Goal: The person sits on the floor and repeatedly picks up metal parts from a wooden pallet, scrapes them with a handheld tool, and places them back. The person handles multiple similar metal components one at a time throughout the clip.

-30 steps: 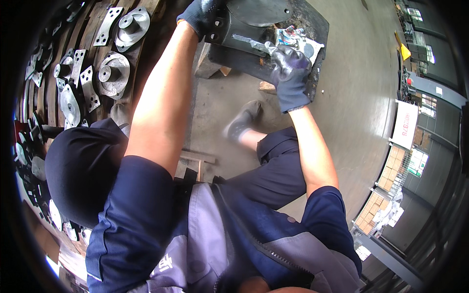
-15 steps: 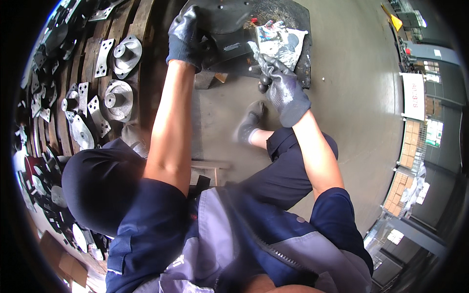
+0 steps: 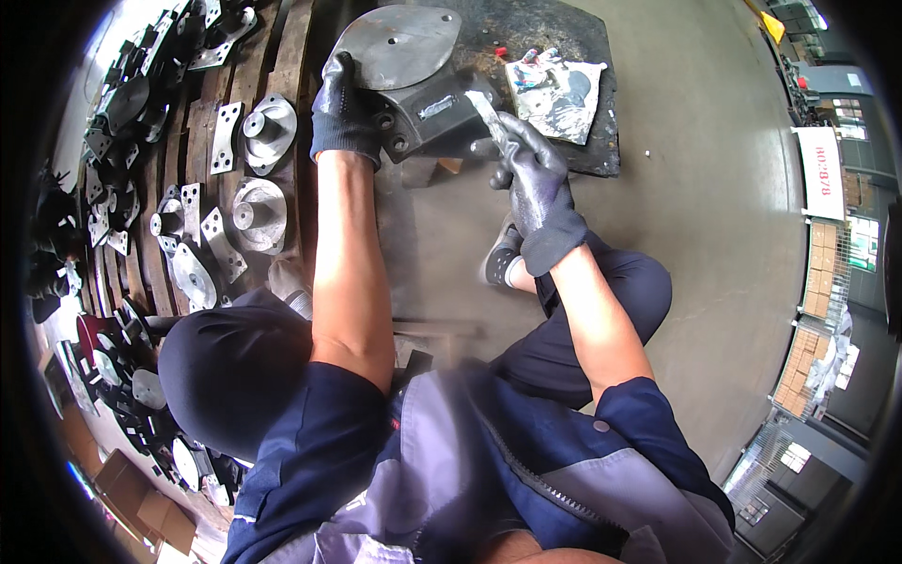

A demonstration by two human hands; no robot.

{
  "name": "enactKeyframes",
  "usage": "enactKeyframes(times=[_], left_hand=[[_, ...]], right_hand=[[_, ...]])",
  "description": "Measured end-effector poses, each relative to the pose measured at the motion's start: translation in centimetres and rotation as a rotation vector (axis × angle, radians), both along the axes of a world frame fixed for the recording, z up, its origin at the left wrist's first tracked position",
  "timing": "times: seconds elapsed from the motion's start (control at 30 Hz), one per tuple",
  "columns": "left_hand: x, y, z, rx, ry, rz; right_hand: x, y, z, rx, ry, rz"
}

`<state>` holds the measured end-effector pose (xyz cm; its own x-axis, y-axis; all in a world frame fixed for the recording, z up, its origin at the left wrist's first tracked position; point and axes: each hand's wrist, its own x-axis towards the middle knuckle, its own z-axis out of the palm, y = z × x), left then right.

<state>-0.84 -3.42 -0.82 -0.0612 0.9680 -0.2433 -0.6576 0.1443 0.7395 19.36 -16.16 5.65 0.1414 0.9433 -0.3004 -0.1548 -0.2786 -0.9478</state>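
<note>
My left hand, in a dark work glove, grips the near left edge of a grey metal part, its thumb over the edge. The part has a rounded flat plate on top and a dark block with bolt holes and a pale smear. My right hand, gloved too, pinches a thin, whitish, flat stick. Its tip points at the block's right side; whether it touches cannot be made out. A stained white cloth or sheet lies on the dark worktable, beside the part.
A wooden pallet on the left bears several metal flanges and drilled plates. A small red bit lies on the worktable. Grey floor stretches to the right, with racks of cartons beyond.
The view has shifted, so the scene sits further right and lower. My left hand and the metal part have come slightly left and nearer. My right hand has shifted left, its lower fingers spreading.
</note>
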Motion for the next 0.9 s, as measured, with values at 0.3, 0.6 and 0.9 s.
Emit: enactKeyframes(times=[0.3, 0.6, 0.9], left_hand=[[-2.7, -0.8, -1.8, 0.209, -0.128, -0.219], [-1.2, -0.5, -1.8, 0.260, 1.710, 0.113], [-0.5, -1.3, 0.6, 0.105, 1.625, 0.114]], right_hand=[[-0.9, 0.8, -1.8, 0.422, -0.480, 0.037], [-1.1, 1.6, -2.6, 0.602, -0.639, 0.000], [-0.7, 2.1, -3.0, 0.726, -0.846, -0.044]])
